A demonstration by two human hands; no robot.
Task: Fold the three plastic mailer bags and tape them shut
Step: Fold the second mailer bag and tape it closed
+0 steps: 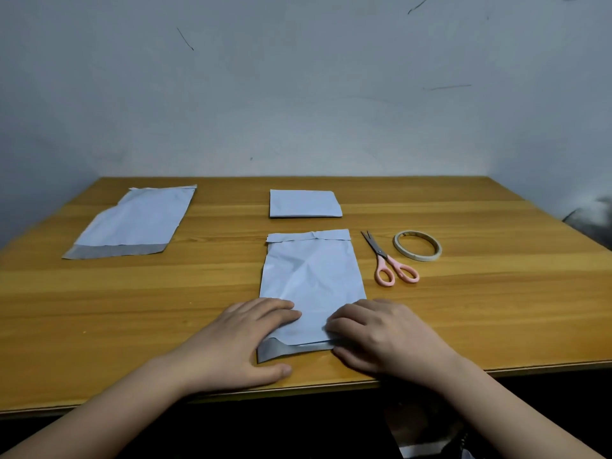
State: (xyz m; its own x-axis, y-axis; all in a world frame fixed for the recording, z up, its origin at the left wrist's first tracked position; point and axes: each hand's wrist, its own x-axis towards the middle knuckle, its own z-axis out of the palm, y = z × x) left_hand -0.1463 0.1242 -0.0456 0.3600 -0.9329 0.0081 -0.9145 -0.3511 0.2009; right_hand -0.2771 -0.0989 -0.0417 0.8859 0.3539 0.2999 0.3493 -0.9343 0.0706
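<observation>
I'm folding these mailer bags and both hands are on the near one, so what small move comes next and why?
Probably lift the near edge and fold it away from you. The left hand and right hand already hold the near bag at its bottom corners, and it lies unfolded, unlike the folded bag behind it.

Single head view, forward and down, close over the table.
</observation>
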